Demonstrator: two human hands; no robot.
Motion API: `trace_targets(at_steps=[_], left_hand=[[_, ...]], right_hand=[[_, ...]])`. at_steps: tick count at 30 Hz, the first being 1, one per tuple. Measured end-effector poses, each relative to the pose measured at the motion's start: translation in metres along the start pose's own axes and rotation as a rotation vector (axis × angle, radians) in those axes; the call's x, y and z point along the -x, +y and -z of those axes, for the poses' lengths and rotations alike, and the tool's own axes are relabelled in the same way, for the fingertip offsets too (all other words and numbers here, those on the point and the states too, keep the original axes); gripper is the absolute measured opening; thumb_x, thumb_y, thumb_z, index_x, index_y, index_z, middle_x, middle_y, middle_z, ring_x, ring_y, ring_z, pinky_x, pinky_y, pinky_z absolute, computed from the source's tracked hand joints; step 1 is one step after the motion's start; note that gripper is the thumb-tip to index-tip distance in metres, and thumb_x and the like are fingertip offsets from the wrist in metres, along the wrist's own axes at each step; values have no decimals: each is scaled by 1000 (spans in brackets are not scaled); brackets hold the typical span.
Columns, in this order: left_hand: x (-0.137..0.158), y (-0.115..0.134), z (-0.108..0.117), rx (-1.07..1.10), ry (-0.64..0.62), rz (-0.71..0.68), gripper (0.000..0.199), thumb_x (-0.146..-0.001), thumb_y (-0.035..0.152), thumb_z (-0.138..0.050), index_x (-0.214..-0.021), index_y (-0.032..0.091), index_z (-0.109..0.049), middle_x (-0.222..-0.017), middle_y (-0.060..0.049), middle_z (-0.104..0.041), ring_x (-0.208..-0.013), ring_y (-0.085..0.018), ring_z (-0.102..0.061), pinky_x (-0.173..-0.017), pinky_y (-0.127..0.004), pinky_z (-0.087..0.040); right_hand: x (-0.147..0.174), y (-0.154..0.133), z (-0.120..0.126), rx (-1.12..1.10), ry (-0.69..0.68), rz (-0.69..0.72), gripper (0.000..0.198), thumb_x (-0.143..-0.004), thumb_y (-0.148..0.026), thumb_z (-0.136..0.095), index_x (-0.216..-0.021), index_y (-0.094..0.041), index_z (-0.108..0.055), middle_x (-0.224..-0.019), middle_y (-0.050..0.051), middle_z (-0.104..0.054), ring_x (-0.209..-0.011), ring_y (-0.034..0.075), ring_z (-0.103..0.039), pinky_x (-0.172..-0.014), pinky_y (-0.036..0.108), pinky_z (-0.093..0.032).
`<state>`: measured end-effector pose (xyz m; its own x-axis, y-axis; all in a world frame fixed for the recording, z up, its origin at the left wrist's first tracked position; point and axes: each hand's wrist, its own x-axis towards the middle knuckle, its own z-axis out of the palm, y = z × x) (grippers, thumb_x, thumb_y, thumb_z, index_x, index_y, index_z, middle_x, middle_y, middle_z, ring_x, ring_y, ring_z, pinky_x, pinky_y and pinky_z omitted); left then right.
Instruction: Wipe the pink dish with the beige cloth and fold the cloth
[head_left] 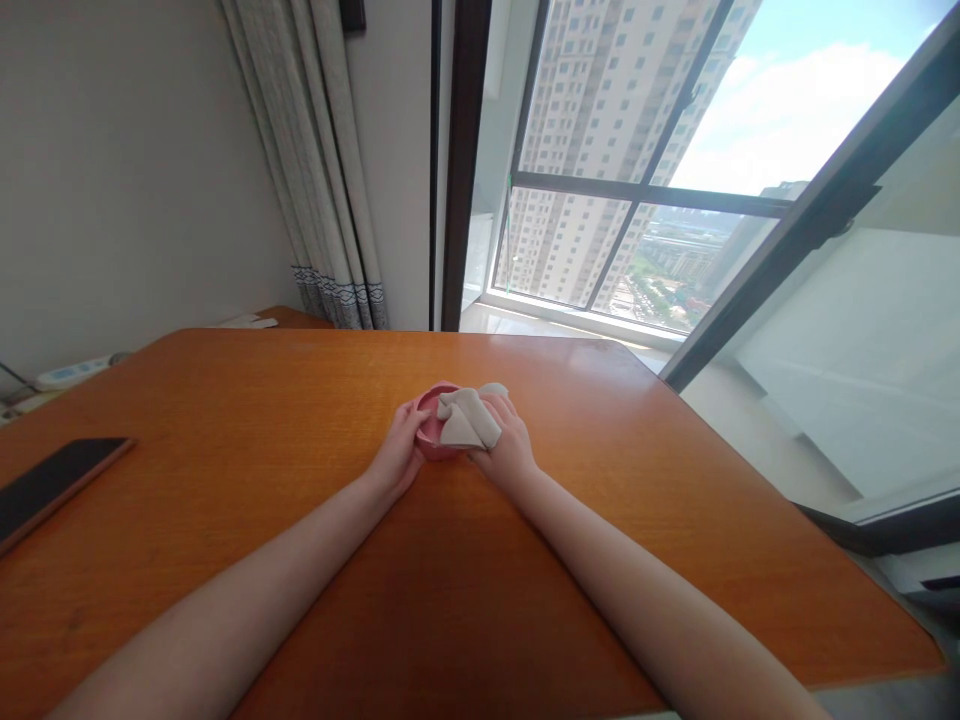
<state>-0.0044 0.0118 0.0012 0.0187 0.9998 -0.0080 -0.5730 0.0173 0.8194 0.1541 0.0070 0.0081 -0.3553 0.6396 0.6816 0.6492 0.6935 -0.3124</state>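
Near the middle of the wooden table (300,400), my left hand (397,452) grips a small pink bowl (430,432) by its left side, thumb over the rim. The bowl is tilted so that its inside faces me. A crumpled whitish cloth (468,420) is bunched in my right hand (511,445), whose fingers are closed around it. The cloth covers the right part of the bowl and hides much of its inside. Whether the cloth presses on the bowl's inner surface I cannot tell.
A dark phone-like slab (60,480) lies at the table's left edge. Beyond that edge is a white power strip (79,372). A grey curtain (315,150) hangs behind the table, and a large window (645,190) stands at the back right.
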Motion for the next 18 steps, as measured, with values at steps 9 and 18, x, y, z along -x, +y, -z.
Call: trace_targets(at_steps=[9, 18], left_hand=[[-3, -4, 5, 34, 44, 38, 36, -71, 23, -62, -106, 18, -59, -110, -7, -63, -106, -22, -56, -90, -35, -45], [-3, -4, 6, 33, 66, 47, 37, -70, 23, -62, -106, 18, -58, -103, -5, -64, -98, -19, -59, -86, -33, -47]], right_hand=[[3, 0, -2, -44, 131, -126, 44, -78, -27, -50, -121, -18, -47, -116, 13, -51, -110, 28, -46, -92, 44, -40], [2, 20, -16, -139, 116, -318, 33, -85, -30, -47, -115, -17, -52, -108, 11, -55, -102, 22, -51, -89, 36, -44]])
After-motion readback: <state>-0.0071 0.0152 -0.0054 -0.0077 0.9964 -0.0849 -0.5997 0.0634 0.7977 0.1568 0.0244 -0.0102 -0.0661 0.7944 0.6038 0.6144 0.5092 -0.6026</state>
